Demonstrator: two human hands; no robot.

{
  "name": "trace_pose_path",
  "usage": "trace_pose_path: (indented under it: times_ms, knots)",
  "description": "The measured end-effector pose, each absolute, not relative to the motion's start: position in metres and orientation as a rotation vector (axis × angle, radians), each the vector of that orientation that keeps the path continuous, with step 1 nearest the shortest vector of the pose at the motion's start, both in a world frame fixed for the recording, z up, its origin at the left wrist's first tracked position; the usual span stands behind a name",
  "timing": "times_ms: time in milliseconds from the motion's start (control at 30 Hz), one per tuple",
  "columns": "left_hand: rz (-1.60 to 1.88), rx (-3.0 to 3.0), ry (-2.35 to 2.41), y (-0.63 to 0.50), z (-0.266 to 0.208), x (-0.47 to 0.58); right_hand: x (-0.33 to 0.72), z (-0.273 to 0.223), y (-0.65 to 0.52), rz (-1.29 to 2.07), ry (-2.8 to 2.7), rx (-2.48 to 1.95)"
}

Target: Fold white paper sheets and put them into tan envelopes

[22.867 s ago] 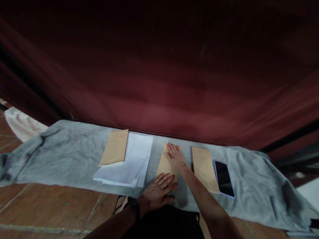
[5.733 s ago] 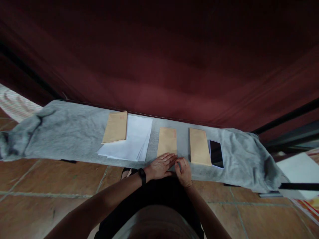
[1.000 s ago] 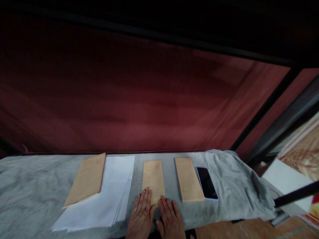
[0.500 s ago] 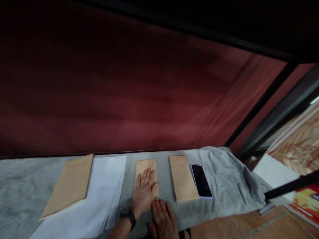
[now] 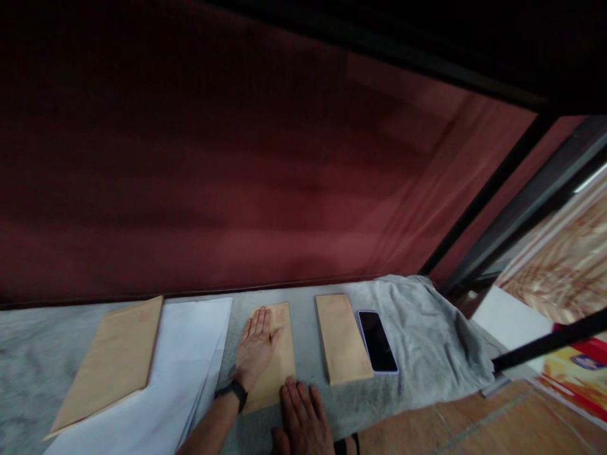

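Observation:
A brown paper envelope (image 5: pixel 279 354) lies flat on the grey cloth, under my hands. My left hand (image 5: pixel 257 346), with a dark band on its wrist, rests palm down along the envelope's left side, fingers stretched toward its far end. At the near right corner, my right hand (image 5: pixel 303 414) lies flat with its fingertips on or beside the envelope's edge. To the right sits a thicker stack of similar brown envelopes (image 5: pixel 344 341). A phone (image 5: pixel 378 342) with a pale purple edge lies against that stack.
White paper sheets (image 5: pixel 184 354) lie on the left, partly beneath more brown envelopes (image 5: pixel 111 360). The grey cloth (image 5: pixel 427 341) covers the bench. A dark red panel (image 5: pixel 237 189) stands behind, with a black metal bar (image 5: pixel 493 189) and tiled floor (image 5: pixel 403 436) to the right.
My left hand has slid away from me along the envelope, toward its far left edge. My right hand stays near the close corner. The whole view has shifted slightly.

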State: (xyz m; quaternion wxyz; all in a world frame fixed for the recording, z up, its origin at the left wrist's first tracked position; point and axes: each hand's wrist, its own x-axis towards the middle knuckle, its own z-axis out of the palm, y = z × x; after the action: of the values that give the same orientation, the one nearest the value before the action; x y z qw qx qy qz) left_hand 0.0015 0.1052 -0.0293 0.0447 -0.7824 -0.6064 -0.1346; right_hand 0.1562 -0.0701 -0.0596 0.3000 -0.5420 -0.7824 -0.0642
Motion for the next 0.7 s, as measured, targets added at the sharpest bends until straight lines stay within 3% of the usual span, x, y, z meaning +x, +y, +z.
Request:
trace_pose_path:
  times_ms: [267,467,700]
  knots:
    - [-0.387,-2.374,-1.876,0.09,-0.028,0.005,0.156,-0.057,-0.072,-0.218,-2.051,-1.43]
    - [-0.485,-2.615,-1.511,0.025,-0.027,0.002,0.155,-0.039,-0.083,-0.077,-2.043,-1.485]
    - [-0.541,-2.587,-1.528,-0.034,-0.025,-0.019,0.157,-0.021,-0.088,0.077,-2.083,-1.516]
